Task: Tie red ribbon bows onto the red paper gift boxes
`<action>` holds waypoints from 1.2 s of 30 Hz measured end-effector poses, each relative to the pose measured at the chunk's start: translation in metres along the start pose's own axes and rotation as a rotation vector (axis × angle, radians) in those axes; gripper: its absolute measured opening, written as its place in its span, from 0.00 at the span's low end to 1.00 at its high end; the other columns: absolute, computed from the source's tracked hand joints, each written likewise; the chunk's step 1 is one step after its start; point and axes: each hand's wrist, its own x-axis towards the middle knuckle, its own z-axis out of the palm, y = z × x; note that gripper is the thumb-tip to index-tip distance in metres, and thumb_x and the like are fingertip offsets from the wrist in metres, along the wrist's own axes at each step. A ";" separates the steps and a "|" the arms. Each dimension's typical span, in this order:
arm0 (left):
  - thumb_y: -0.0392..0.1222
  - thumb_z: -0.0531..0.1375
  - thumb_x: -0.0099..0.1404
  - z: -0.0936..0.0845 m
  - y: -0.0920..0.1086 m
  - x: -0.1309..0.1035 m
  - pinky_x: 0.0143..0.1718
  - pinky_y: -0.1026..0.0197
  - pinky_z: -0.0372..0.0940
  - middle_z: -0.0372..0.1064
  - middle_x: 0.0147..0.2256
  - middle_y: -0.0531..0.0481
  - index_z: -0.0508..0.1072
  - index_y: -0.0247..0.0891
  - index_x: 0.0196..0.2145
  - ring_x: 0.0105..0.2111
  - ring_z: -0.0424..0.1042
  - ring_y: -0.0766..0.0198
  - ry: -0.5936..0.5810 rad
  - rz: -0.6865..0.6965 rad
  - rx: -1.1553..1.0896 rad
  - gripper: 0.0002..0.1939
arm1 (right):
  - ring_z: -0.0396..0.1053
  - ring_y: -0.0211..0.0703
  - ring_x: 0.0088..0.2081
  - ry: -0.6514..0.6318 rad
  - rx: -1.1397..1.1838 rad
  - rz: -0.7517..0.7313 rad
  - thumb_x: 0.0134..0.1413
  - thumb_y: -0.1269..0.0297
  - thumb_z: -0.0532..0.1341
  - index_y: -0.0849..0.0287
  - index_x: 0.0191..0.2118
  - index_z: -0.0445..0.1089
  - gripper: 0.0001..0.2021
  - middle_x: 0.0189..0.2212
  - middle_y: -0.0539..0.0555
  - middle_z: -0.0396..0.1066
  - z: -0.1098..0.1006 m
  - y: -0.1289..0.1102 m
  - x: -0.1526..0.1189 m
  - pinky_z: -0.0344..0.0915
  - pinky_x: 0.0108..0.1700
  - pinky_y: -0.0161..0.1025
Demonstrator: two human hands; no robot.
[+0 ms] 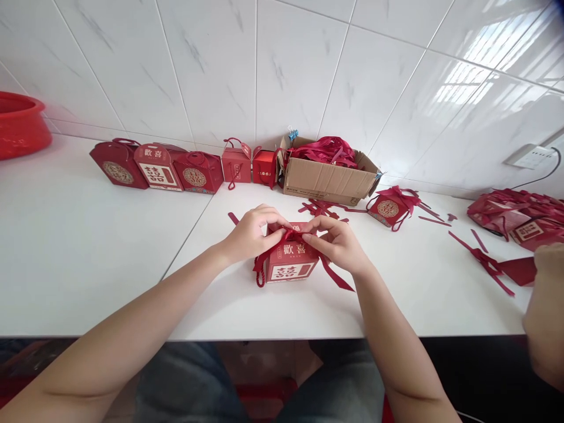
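Observation:
A red gift box (pixel 288 258) with white-and-gold lettering stands upright on the white table in front of me. A dark red ribbon (pixel 293 235) is tied at its top in a bow, its tails hanging down both sides. My left hand (pixel 259 232) pinches the ribbon at the left of the knot. On the other side my right hand (pixel 331 238) pinches it between thumb and forefinger. A twisted red cord loop (pixel 260 276) hangs at the box's lower left.
Along the wall stand several red gift boxes (pixel 158 170) and a cardboard box (pixel 330 179) full of ribbons. A bow-topped box (pixel 388 208) and ribbon scraps lie right. Another person's arm (pixel 546 311) reaches in at the right edge, near piled boxes (pixel 506 214). A red basin (pixel 22 126) stands far left.

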 end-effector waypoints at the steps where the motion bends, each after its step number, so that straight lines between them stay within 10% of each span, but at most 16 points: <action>1: 0.37 0.57 0.60 0.000 0.000 0.000 0.40 0.56 0.66 0.72 0.29 0.48 0.78 0.39 0.33 0.35 0.69 0.60 -0.003 -0.003 -0.003 0.09 | 0.57 0.31 0.19 0.025 -0.033 -0.038 0.56 0.57 0.61 0.57 0.35 0.69 0.08 0.26 0.48 0.69 0.000 0.001 0.001 0.54 0.19 0.33; 8: 0.38 0.57 0.61 0.001 0.001 -0.001 0.41 0.55 0.66 0.72 0.30 0.48 0.77 0.37 0.32 0.35 0.69 0.60 -0.001 -0.018 -0.009 0.08 | 0.69 0.44 0.42 0.177 -0.426 -0.375 0.60 0.67 0.57 0.55 0.36 0.69 0.04 0.44 0.57 0.69 0.001 0.006 0.004 0.69 0.40 0.42; 15: 0.36 0.57 0.60 0.003 -0.001 -0.001 0.41 0.56 0.66 0.73 0.31 0.48 0.76 0.37 0.32 0.35 0.70 0.60 0.043 -0.019 -0.013 0.07 | 0.69 0.42 0.36 0.192 -0.493 -0.439 0.60 0.71 0.54 0.55 0.35 0.68 0.07 0.35 0.55 0.71 0.007 0.008 0.004 0.68 0.36 0.40; 23: 0.36 0.58 0.62 0.006 0.000 -0.002 0.40 0.57 0.65 0.73 0.31 0.48 0.76 0.37 0.32 0.35 0.70 0.61 0.064 0.005 -0.010 0.06 | 0.67 0.38 0.31 0.239 -0.569 -0.307 0.60 0.70 0.55 0.57 0.36 0.66 0.04 0.36 0.53 0.69 0.010 -0.002 0.001 0.62 0.30 0.34; 29: 0.36 0.59 0.62 0.007 -0.001 -0.002 0.40 0.58 0.65 0.72 0.28 0.50 0.76 0.36 0.32 0.33 0.70 0.62 0.078 0.042 -0.024 0.05 | 0.55 0.36 0.21 0.314 -1.002 0.059 0.66 0.67 0.47 0.58 0.37 0.62 0.09 0.33 0.54 0.66 0.035 -0.019 -0.012 0.42 0.21 0.35; 36: 0.35 0.59 0.61 0.008 0.000 -0.003 0.39 0.59 0.65 0.72 0.28 0.49 0.76 0.35 0.32 0.33 0.70 0.63 0.078 0.050 -0.041 0.05 | 0.61 0.40 0.27 0.358 -0.878 -0.005 0.65 0.67 0.48 0.58 0.36 0.61 0.07 0.36 0.57 0.65 0.032 -0.014 -0.006 0.51 0.25 0.35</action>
